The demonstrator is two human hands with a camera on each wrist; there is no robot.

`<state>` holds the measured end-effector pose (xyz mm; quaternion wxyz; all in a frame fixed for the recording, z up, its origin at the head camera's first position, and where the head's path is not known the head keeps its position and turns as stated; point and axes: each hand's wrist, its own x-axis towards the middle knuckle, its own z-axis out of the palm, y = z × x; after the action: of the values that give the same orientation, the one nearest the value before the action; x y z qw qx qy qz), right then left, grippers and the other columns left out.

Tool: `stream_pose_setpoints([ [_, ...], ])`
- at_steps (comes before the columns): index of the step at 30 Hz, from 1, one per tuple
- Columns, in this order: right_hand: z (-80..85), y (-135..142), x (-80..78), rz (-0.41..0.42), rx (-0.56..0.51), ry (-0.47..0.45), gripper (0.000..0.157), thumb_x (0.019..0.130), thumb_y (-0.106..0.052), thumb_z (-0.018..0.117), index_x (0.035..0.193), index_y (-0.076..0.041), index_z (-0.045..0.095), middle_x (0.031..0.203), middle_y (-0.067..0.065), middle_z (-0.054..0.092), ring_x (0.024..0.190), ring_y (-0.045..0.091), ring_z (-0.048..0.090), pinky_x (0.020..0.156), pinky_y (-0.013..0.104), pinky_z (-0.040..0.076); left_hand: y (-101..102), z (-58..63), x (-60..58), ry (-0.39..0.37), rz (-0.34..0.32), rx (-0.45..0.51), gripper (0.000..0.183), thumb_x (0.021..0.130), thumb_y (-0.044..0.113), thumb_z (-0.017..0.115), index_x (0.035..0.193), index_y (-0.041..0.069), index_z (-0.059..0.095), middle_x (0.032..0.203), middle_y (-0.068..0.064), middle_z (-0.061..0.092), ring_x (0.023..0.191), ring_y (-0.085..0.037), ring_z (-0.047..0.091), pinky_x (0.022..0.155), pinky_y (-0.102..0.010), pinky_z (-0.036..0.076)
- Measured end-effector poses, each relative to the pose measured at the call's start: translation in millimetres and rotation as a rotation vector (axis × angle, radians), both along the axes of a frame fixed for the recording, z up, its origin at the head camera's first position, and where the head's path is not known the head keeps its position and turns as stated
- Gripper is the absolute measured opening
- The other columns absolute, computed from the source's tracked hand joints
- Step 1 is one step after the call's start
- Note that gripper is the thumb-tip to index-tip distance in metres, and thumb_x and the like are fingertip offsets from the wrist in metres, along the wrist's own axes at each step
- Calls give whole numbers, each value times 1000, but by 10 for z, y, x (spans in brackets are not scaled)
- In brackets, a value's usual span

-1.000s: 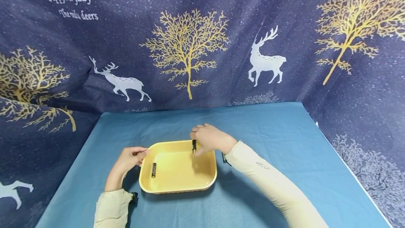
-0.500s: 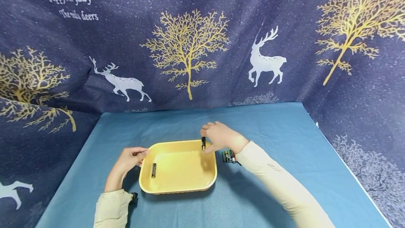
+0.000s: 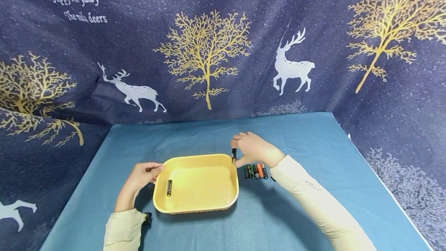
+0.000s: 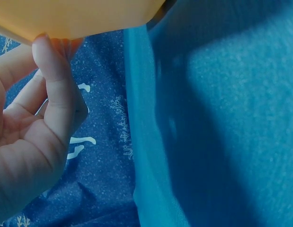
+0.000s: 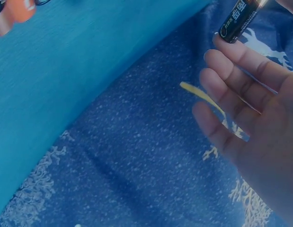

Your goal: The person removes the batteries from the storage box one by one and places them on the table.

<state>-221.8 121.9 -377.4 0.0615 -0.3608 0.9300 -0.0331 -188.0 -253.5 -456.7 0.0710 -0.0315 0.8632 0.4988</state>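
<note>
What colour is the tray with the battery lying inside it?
The shallow rectangular plastic tray is yellow, seen best in the head view.

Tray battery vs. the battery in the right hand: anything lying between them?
Nothing: in the head view only bare yellow tray floor separates the lying battery from the held battery, which the right hand pinches above the tray's right rim.

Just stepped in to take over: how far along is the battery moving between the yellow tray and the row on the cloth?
A row of batteries lies on the blue cloth beside the yellow plastic tray. The right hand pinches a black battery over the tray's right rim; the left hand holds the left rim. One black battery is left in the tray.
</note>
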Motion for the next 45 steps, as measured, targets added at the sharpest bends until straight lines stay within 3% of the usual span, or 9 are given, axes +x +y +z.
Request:
stream_pose_setpoints([
  [3, -24, 80, -4, -17, -9, -23, 52, 81, -41, 74, 121, -9, 64, 128, 10, 58, 122, 31, 49, 108, 53, 33, 1, -3, 1, -3, -3, -6, 31, 94, 12, 63, 113, -12, 64, 83, -10, 69, 63, -18, 64, 59, -33, 57],
  [9, -66, 221, -13, -72, -6, -85, 58, 82, -41, 74, 127, -7, 62, 143, 21, 45, 136, 42, 34, 112, 58, 22, -4, -1, 4, -15, 7, -19, 32, 94, 14, 64, 114, -11, 65, 83, -10, 69, 63, -18, 63, 60, -34, 57],
  [20, -144, 431, -9, -120, 4, -107, 61, 79, -39, 77, 126, -3, 62, 143, 23, 44, 136, 42, 33, 113, 58, 20, 17, 10, -13, -26, 16, -22, 32, 94, 14, 63, 114, -11, 64, 84, -11, 69, 63, -18, 63, 60, -34, 57],
  [35, -372, 793, 16, -112, 23, -48, 55, 73, -34, 81, 116, -4, 66, 130, 22, 56, 120, 41, 50, 103, 61, 35, -5, -16, -20, -10, -3, -7, 32, 95, 12, 63, 115, -12, 64, 82, -9, 69, 63, -18, 63, 58, -31, 57],
  [45, -515, 930, 97, -135, 21, -62, 54, 67, -32, 85, 110, -4, 68, 129, 26, 55, 119, 41, 52, 101, 62, 36, -19, 6, -1, -18, -26, 13, 34, 95, 16, 62, 117, -10, 64, 86, -11, 70, 64, -19, 65, 61, -34, 57],
])
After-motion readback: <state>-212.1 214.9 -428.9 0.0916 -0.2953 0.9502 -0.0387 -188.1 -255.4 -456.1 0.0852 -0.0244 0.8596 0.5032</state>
